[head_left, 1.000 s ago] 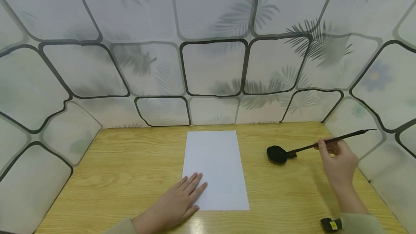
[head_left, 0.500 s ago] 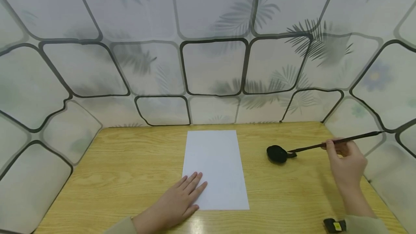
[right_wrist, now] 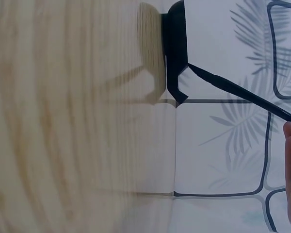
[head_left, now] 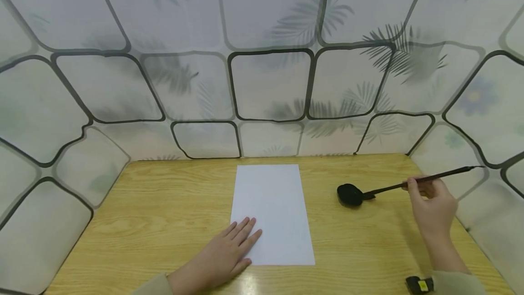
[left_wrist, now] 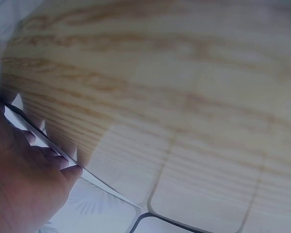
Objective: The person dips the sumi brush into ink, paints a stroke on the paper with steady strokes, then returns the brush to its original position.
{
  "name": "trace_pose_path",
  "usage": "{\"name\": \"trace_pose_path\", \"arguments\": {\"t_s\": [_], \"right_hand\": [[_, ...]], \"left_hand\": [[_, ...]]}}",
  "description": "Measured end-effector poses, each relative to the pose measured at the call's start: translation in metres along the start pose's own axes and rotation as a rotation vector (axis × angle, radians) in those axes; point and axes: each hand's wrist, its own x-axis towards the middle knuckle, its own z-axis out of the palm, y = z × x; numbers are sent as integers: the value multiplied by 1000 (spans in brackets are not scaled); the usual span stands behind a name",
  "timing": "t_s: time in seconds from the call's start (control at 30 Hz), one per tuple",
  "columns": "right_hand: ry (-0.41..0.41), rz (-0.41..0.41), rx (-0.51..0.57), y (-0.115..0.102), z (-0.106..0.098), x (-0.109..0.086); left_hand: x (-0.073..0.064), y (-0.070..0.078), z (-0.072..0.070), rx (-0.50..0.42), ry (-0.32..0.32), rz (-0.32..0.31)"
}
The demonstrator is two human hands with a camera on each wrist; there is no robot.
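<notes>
A white sheet of paper (head_left: 276, 208) lies on the table, with my left hand (head_left: 219, 256) resting on its lower left part, fingers straight and a little spread. In the left wrist view the same hand (left_wrist: 26, 179) lies flat along the paper. My right hand (head_left: 435, 211) pinches a dark writing brush (head_left: 389, 188), raised above the table. The brush slants down leftward to a small black ink dish (head_left: 349, 195) with a short spout or handle. In the right wrist view the brush (right_wrist: 233, 90) meets the dish's inner edge; its tip is hidden inside.
A black object with a yellow label (head_left: 420, 285) shows at the right wrist. The wooden table (head_left: 163, 208) is bounded behind and at both sides by pale panels (head_left: 270, 85) patterned with dark lines and leaves.
My right hand and the brush have shifted slightly right since a second ago, then a touch back left. The brush's lower end stays by the dish. My left hand stays still.
</notes>
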Motion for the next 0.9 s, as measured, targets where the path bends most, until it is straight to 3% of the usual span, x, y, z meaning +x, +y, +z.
{"name": "trace_pose_path", "arguments": {"t_s": [0.27,0.5,0.9], "right_hand": [[27,-27,-10,0,-9,4],[27,9,40,-4,-5,4],[-21,-11,49,-2,4,-1]], "left_hand": [[0,0,0,3,21,5],[0,-1,4,36,62,27],[0,-1,4,19,39,15]]}}
